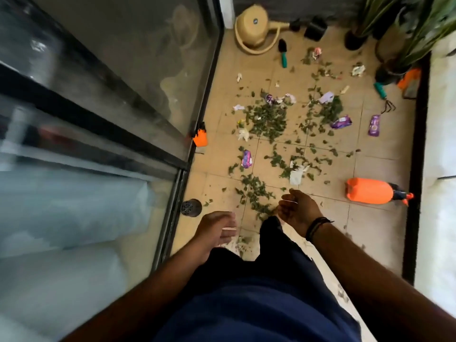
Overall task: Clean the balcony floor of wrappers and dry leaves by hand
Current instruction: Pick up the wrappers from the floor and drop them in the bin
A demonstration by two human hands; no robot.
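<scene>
Both hands, the left hand (217, 229) and right hand (297, 209), are hanging loosely uncurled and holding nothing above the tiled floor (370, 233). Dry leaves (267, 118) and wrappers (341, 122) are lying scattered ahead; they are probably feather-light and brittle, so scooping heaps with cupped palms and pinching wrappers by an edge is looking best.

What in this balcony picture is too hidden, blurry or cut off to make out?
- Head view: the room behind the sliding glass door is lost in reflections and motion blur.
- The green potted plants are cut off by the top edge.
- Print on the purple wrappers is too small to read.
- The person's feet are hidden by the dark blue clothing.
- Floor under the leaf pile is covered.
</scene>
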